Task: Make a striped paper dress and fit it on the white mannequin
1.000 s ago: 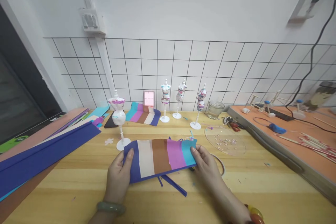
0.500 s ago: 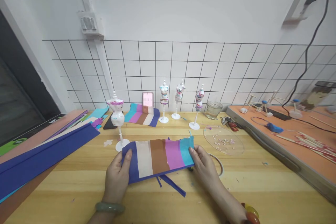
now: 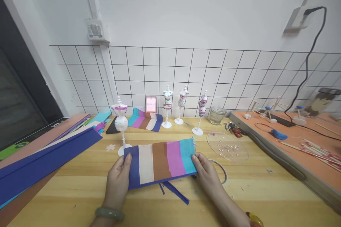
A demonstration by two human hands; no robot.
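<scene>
Both hands are closed on the striped sheet point(image 3: 160, 161), which sits in the lower middle of the frame, held low over the surface point(image 3: 80, 188). The left hand point(image 3: 115, 184) pinches the dark blue end with the thumb on top. The right hand point(image 3: 209, 175) pinches the teal end the same way.

Compared with a second ago the sheet looks tidier. The ragged bits that stuck up at its upper right corner no longer show, the top edge runs straight, and the stripes lie flatter and more level between the two grips. The hands have hardly shifted along the ends. I take it the sheet has been pulled taut or squared up, though I cannot tell whether it touches the wood.

Blue scraps point(image 3: 174, 191) poke out just below it. A ring point(image 3: 222, 170) lies just right of the right hand, with a clear disc point(image 3: 227, 146) above it. A dress form point(image 3: 120, 122) stands just up and left of the sheet, and a blue roll point(image 3: 45, 159) lies across the left of the frame. A second sheet point(image 3: 145, 123) rests further up, at the foot of the grid point(image 3: 213, 74)
</scene>
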